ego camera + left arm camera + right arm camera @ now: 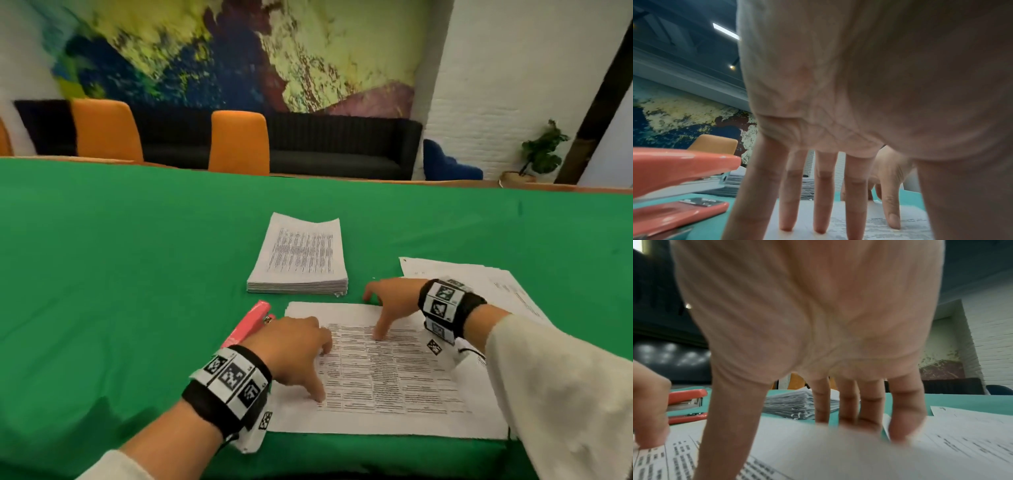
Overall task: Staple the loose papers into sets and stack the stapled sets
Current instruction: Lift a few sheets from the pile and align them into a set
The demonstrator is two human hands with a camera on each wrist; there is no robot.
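A printed paper set [383, 373] lies flat near the table's front edge. My left hand [310, 363] is open, its straight fingers [820, 211] and thumb pressing the set's left side. My right hand [376, 313] is open too: the thumb rests on the sheet, and the fingers [821, 405] reach over its far edge to the cloth. A coral stapler [246, 327] lies just left of the set, beside my left hand, with nobody holding it. A thick paper stack [298, 260] sits behind the set.
More loose sheets [496, 284] lie at the right, partly under my right wrist. A green cloth [120, 274] covers the table. Orange chairs [239, 144] and a dark sofa [342, 147] stand beyond the far edge.
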